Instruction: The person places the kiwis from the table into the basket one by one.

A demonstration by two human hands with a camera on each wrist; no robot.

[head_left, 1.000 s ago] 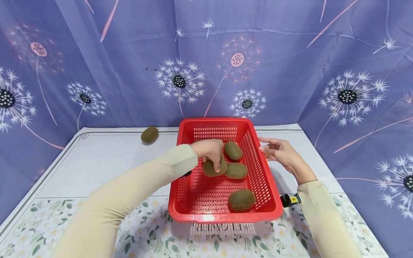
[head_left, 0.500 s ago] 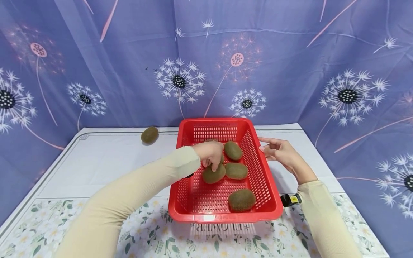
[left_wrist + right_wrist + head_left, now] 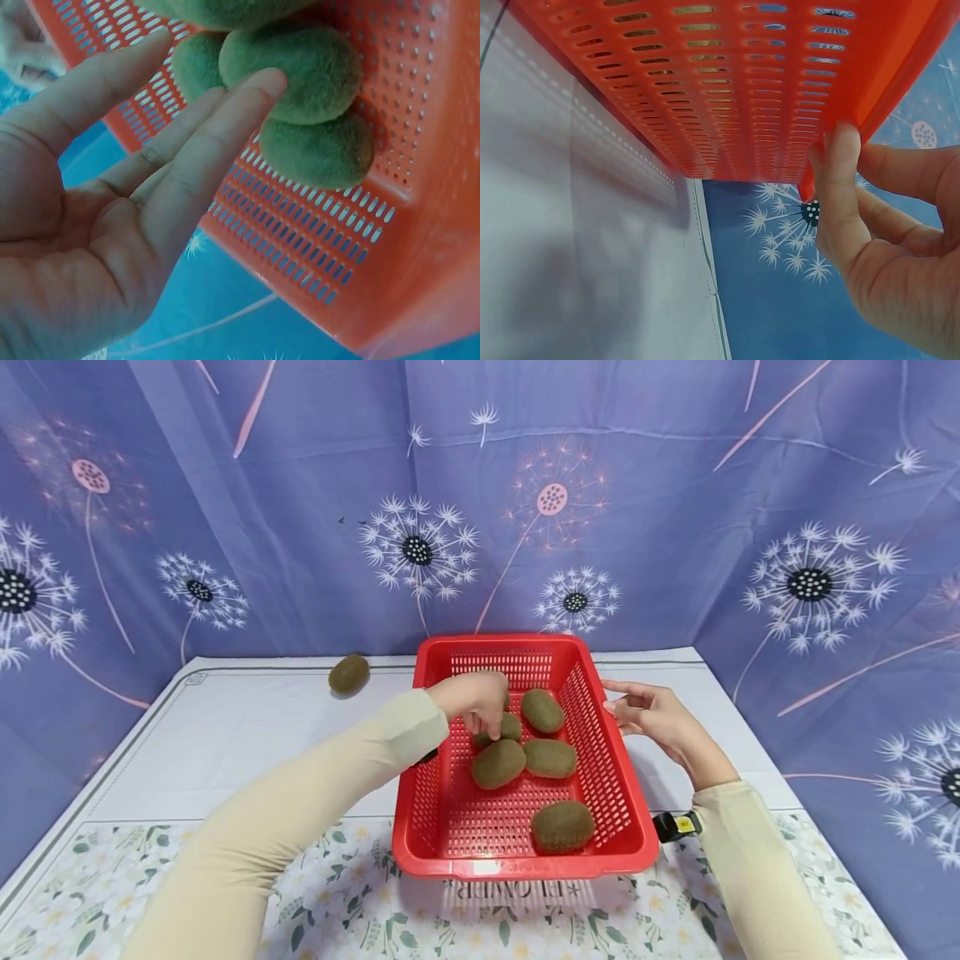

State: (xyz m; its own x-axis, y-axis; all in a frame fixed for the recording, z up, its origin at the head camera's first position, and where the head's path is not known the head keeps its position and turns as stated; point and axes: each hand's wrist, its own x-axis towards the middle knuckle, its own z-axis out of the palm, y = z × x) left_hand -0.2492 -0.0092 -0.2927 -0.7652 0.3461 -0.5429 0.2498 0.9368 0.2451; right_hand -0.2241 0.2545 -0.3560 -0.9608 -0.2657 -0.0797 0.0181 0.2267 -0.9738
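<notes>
My left hand (image 3: 480, 700) hovers inside the red plastic basket (image 3: 525, 867), over its kiwifruit. The left wrist view shows its fingers extended, holding nothing; a fingertip overlaps a kiwifruit (image 3: 300, 71), and I cannot tell whether they touch. In the head view that hand partly covers one kiwifruit (image 3: 508, 727). Just nearer lies another kiwifruit (image 3: 498, 765), with a kiwifruit (image 3: 550, 758) to its right. At the basket's right side, my right hand (image 3: 660, 720) holds the rim lightly between thumb and fingers. Its thumb (image 3: 844, 176) sits against the outer wall under the rim.
One kiwifruit (image 3: 349, 675) lies outside on the white tabletop (image 3: 262, 735), left of the basket. Inside, a kiwifruit (image 3: 542, 711) rests toward the back and a kiwifruit (image 3: 562, 826) near the front. A purple dandelion-print cloth (image 3: 480, 468) hangs behind the table.
The left hand lets go of a kiwifruit, which has shifted slightly toward the front, and moves back and left over the kiwifruit behind. My right hand stays at the rim.
</notes>
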